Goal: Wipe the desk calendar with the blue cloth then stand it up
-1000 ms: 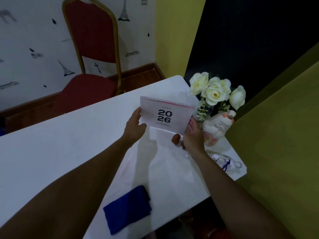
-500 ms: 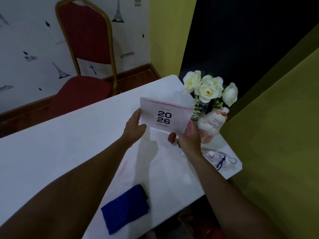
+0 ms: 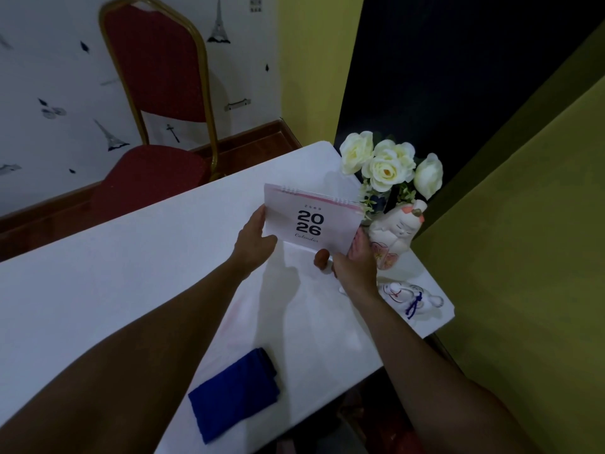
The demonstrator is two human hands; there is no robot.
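Head view: calendar (image 3: 311, 221) up off the surface (image 3: 98, 263), cover with "2026" facing the camera, spiral binding on top. Left hand (image 3: 253, 242) clamped on its left edge, thumb in front on the cover, remaining fingers behind and out of sight. Right hand (image 3: 355, 265) clamped on the lower right corner, thumb tip showing just under the bottom edge. Two-handed hold at opposite sides, judged to keep the cover square and steady, either for a look over or to spread the stand before setting down; which one, not to be told.

Cloth (image 3: 234, 393) folded, flat, well apart from the calendar, nearer the camera, close to the surface's near edge, untouched by either hand. Wiping judged either done or not begun; cover surface too dim to show dust or streaks.

Just right of the calendar: white roses (image 3: 389, 165), with a cat figurine (image 3: 394, 237) touching or nearly touching the right hand; contact not clear. Below the calendar's right corner, past the right wrist, a small white ornament (image 3: 411, 298) with blue cord, shape hard to read. Crowding there judged a knock risk when standing the calendar up.

Hidden: calendar's back and base flap, vase under the roses mostly behind the calendar, small print above "2026" too blurred to read. Beyond the calendar, a red chair (image 3: 157, 103).
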